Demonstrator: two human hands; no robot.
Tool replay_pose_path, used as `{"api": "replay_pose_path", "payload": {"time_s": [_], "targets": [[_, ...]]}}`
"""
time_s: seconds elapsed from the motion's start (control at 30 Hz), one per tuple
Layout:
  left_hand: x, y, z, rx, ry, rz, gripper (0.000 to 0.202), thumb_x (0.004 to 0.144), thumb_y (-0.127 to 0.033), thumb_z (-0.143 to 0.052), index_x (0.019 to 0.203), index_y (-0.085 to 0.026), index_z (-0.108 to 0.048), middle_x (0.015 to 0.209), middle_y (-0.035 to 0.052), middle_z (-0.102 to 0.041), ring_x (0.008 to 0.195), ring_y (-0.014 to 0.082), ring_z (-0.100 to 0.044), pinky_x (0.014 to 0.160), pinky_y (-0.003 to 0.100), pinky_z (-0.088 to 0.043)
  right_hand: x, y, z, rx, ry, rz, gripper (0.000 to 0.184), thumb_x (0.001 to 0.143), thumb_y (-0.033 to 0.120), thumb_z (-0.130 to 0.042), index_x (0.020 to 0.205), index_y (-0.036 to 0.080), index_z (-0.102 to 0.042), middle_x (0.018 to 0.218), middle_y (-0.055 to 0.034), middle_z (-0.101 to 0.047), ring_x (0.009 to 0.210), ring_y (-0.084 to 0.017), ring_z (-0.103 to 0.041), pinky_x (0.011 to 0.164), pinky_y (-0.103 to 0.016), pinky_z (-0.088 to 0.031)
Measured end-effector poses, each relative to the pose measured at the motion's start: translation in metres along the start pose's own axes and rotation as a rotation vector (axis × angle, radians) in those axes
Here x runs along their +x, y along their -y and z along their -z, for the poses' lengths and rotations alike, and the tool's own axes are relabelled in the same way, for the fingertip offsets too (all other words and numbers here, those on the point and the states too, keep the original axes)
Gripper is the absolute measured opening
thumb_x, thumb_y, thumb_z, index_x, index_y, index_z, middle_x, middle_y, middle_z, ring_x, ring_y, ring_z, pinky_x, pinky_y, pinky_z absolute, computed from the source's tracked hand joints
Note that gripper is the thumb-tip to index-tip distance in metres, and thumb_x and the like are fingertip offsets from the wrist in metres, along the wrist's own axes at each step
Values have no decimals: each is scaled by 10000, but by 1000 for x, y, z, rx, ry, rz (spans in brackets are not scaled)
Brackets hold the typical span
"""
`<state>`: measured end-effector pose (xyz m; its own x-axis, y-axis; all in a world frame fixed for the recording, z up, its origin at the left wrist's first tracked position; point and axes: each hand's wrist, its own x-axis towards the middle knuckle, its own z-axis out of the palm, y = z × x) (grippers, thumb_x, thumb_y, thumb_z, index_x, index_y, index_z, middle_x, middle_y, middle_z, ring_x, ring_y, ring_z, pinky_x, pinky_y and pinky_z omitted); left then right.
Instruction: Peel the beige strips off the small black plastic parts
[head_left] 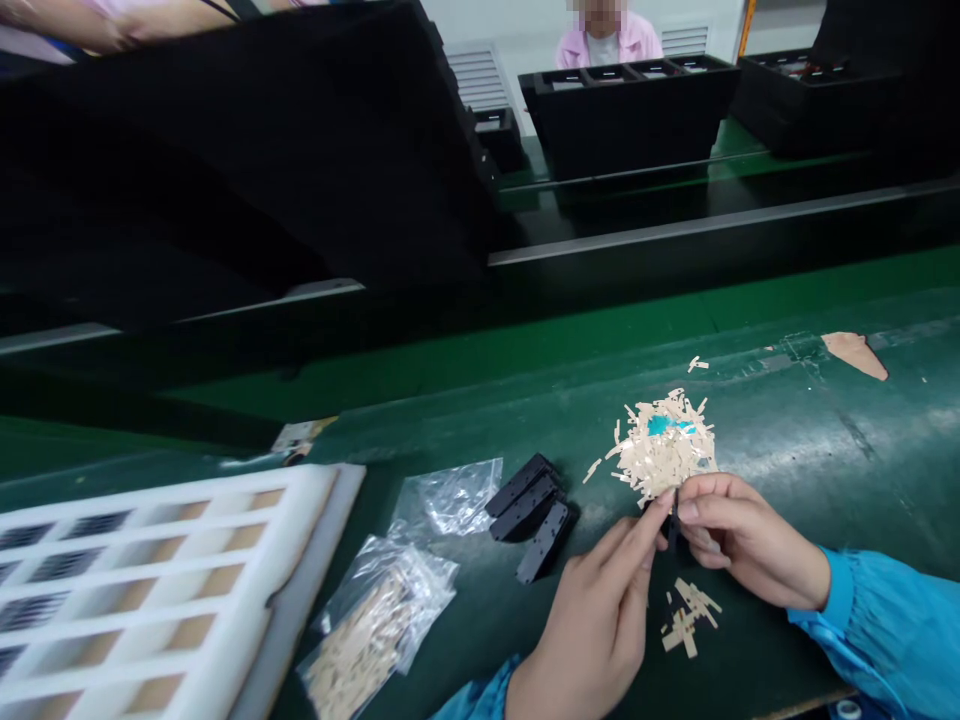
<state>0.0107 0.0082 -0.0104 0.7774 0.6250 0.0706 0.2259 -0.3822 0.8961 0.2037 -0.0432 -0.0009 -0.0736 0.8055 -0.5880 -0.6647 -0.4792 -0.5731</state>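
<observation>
A small narrow black part (673, 528) is pinched upright between my two hands, partly hidden by the fingers. My left hand (592, 620) grips it from the left with thumb and forefinger closed at its top. From the other side, the fingers of my right hand (750, 530) are closed on the same part. Just behind the fingertips lies a heap of small cream-coloured strips (660, 460) with a bit of blue among them. A smaller cluster of such strips (686, 622) is in front of the hands. Several flat black pieces with small holes (529, 500) lie to the left.
A clear bag of cream pieces (360, 640) and another clear bag (442, 500) lie left of the hands. Farther left is a white foam tray (300, 520) with compartments, some holding black parts. Black bins (630, 115) and a person in pink (645, 38) are across the bench.
</observation>
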Motion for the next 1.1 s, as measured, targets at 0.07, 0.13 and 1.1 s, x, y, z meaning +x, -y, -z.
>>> {"api": "replay_pose_path", "payload": {"time_s": [0.07, 0.13, 1.1], "targets": [[0, -1, 0, -2, 1, 5, 687, 1033, -85, -424, 1606, -433, -270, 1154, 27, -701, 976, 156, -690, 850, 261, -601, 0, 0, 0, -1, 10, 8, 218, 744, 302, -836, 659, 160, -694, 485, 58, -437, 458, -68, -247, 447, -226, -162], [0, -2, -1, -9, 10, 6, 696, 1032, -87, -426, 1609, -437, -257, 1217, 27, -698, 991, 158, -699, 861, 267, -606, 0, -1, 0, -2, 14, 12, 223, 749, 307, -836, 661, 159, -695, 486, 60, -436, 458, -68, -243, 448, -226, -165], [-2, -5, -4, -627, 8, 530, 606, 1069, -485, -409, 1635, -347, -245, 930, 37, -663, 653, 141, -682, 617, 261, -571, 0, 3, 5, -214, -105, 142, 258, 746, 360, -870, 714, 158, -714, 537, 22, -588, 459, -66, -320, 458, -229, -192]]}}
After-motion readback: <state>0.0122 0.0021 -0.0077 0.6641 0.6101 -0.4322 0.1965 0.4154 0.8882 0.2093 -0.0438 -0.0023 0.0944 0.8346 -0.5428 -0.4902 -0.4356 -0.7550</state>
